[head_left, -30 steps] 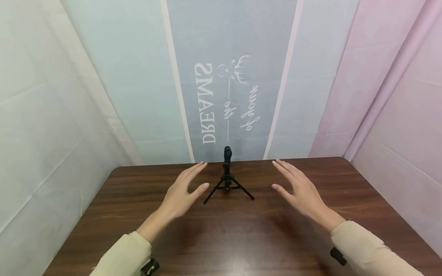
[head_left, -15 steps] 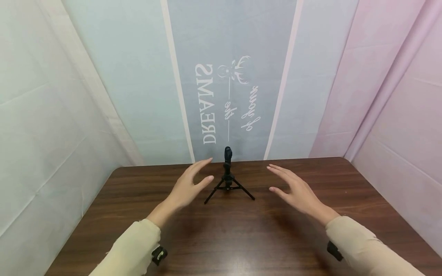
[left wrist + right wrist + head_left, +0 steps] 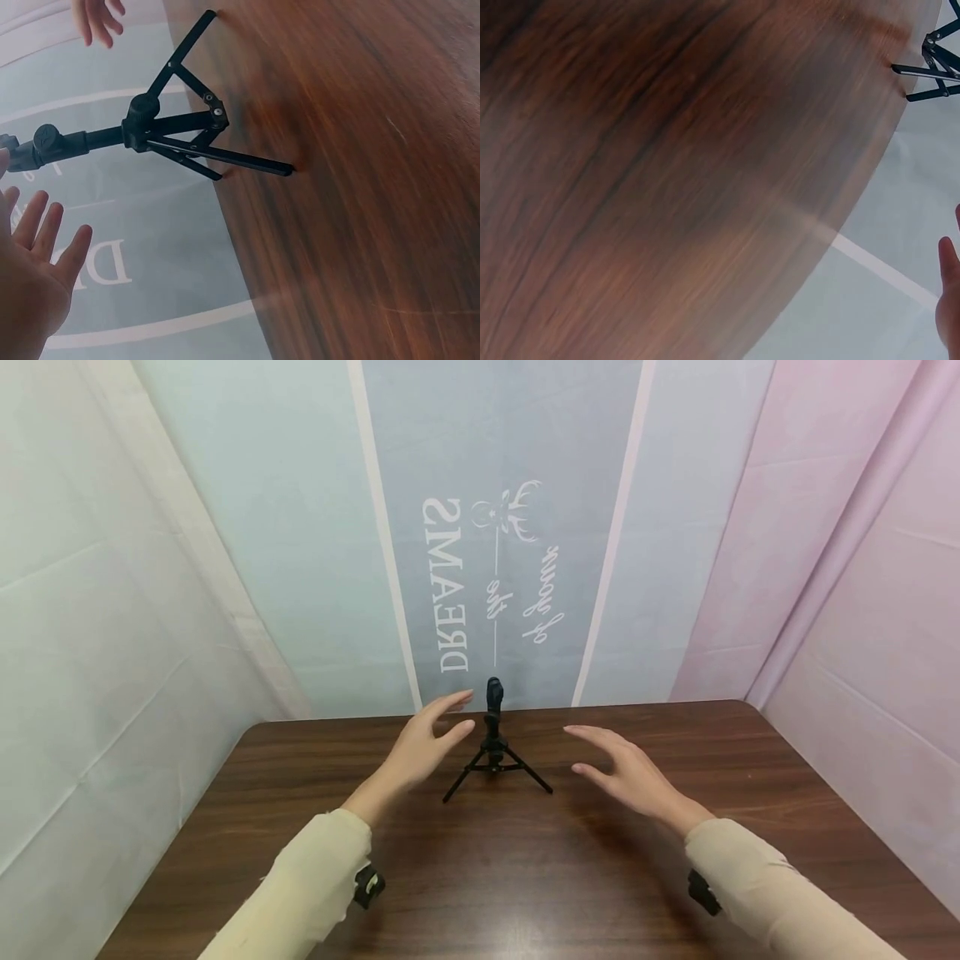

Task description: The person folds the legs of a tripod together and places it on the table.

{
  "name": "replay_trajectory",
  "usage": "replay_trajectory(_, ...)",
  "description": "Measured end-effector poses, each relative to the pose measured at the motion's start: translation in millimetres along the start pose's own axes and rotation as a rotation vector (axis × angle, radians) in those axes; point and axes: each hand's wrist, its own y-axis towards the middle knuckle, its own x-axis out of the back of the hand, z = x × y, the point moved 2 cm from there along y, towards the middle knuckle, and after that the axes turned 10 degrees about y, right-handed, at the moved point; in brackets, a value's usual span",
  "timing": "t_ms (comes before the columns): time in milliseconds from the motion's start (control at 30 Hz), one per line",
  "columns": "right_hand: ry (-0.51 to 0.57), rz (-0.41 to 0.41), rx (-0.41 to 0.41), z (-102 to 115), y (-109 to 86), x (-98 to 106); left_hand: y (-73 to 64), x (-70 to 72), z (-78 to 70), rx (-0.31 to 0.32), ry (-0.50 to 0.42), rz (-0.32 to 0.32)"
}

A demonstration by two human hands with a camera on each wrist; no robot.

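A small black tripod stands upright on splayed legs near the far edge of the table, its legs also plain in the left wrist view. Just left of its upper part is my left hand, fingers extended and thumb apart, holding nothing. My right hand hovers to the right of the tripod, farther off, with fingers reaching toward it and nothing held. Only a sliver of the right hand shows in the right wrist view, along with part of the tripod's legs.
The dark wood-grain table has rounded far corners. Behind it hangs a pale blue cloth backdrop with mirrored white lettering, and light fabric walls close in both sides. Dark devices are strapped under both wrists.
Both hands have moved inward toward the tripod; the left has also gone forward and up to the tripod's upper part. The tripod stays where it was.
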Motion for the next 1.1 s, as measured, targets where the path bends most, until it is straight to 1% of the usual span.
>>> replay_trajectory(233,0.067,0.047,-0.081,-2.0,4.8,-10.8,9.4,-4.5,-1.5,0.002,-0.049,-0.005)
replay_trajectory(400,0.102,0.079,-0.108,-3.7,6.8,-18.1,18.0,-8.9,-1.2,0.022,-0.061,-0.005)
replay_trajectory(600,0.153,0.122,-0.136,-6.3,12.9,-26.1,28.4,-10.4,-4.6,0.051,-0.106,-0.003)
replay_trajectory(867,0.228,0.177,-0.16,-13.6,21.3,-35.4,41.8,-15.5,-7.6,0.085,-0.101,-0.019)
replay_trajectory(1000,0.231,0.209,-0.181,-17.8,24.4,-40.2,46.5,-17.7,-7.4,0.103,-0.097,-0.009)
replay_trajectory(1100,0.254,0.229,-0.204,-20.3,26.4,-43.1,49.7,-17.4,-8.0,0.111,-0.097,0.006)
